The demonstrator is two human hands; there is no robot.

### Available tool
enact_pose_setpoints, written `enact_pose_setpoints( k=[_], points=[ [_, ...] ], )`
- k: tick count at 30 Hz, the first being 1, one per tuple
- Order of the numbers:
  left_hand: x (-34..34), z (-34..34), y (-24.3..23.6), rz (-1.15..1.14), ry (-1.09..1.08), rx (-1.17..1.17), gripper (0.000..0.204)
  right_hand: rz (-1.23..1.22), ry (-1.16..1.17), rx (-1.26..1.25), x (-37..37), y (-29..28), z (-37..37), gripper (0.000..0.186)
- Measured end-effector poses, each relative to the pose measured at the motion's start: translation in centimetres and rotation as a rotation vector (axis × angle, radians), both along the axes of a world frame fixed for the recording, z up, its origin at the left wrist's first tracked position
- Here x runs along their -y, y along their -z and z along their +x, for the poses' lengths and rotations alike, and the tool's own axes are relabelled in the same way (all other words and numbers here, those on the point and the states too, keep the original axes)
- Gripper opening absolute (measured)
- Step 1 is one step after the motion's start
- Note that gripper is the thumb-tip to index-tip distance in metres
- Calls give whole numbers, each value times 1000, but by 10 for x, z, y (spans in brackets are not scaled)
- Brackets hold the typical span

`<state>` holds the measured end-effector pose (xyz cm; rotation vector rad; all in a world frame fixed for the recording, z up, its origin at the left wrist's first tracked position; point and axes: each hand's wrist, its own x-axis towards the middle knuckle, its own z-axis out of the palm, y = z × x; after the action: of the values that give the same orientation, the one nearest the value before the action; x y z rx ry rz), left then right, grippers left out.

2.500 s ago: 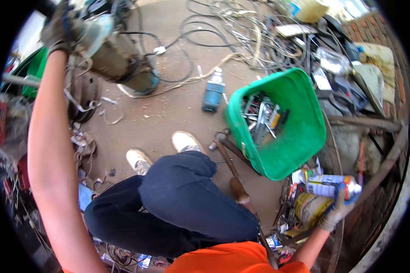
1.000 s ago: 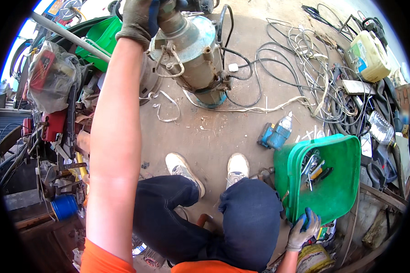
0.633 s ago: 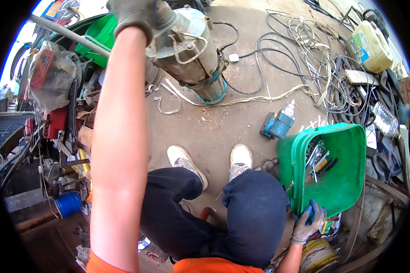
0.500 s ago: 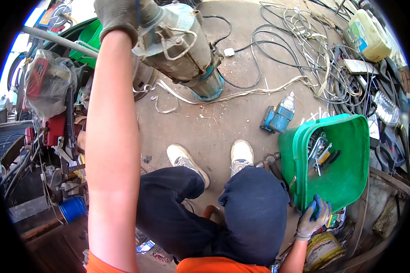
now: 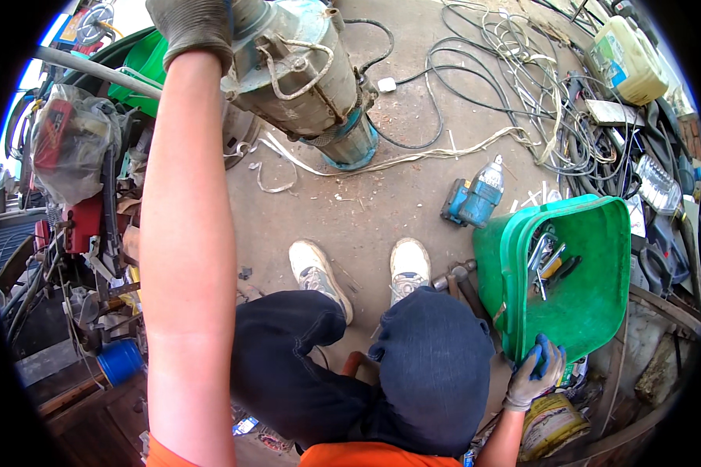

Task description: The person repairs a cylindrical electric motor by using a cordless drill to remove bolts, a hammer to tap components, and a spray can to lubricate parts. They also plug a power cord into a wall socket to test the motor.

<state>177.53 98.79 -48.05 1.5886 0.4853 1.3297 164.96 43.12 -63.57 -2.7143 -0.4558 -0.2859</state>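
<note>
My left hand (image 5: 188, 27), in a grey glove, is closed around the top pipe of a metal cylindrical pump (image 5: 300, 93), whose blue lower end rests on the floor, the body tilted. My right hand (image 5: 536, 373), in a grey and blue glove, has its fingers curled over the near rim of a green plastic bucket (image 5: 596, 327). Wrenches, pliers and other hand tools (image 5: 545, 265) lie inside that bucket. A blue cordless power tool (image 5: 475, 202) sits on the floor just beyond it. Hammers (image 5: 459, 276) lie between the bucket and my right knee.
Tangled cables (image 5: 491, 86) cover the far right floor beside a pale jerrycan (image 5: 627, 58). A metal pole (image 5: 101, 70) crosses the upper left above piled scrap, a bagged red item (image 5: 70, 140) and a blue spool (image 5: 121, 362). My shoes (image 5: 409, 261) stand on the bare floor (image 5: 335, 226).
My right hand has let go of the spray can it held earlier and taken the bucket's rim. My view has swung round; lately my left hand and the pump's top have shifted slightly left.
</note>
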Motion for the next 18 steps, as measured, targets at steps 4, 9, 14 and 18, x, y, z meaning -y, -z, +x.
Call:
enact_pose_setpoints(
  k=[4, 9, 14, 18],
  points=[
    [12, 4, -6, -71, -43, -2, 24, -15, 1, 12, -1, -2, 0, 23],
    [-2, -3, -4, -10, 64, 14, 20, -9, -17, 36, -3, 1, 1, 21],
    [-2, 2, -1, -50, 58, 52, 22, 7, -2, 25, -3, 1, -1, 21],
    [5, 6, -9, -89, -58, -30, 25, 27, 25, 11, -2, 1, -1, 21]
  ],
)
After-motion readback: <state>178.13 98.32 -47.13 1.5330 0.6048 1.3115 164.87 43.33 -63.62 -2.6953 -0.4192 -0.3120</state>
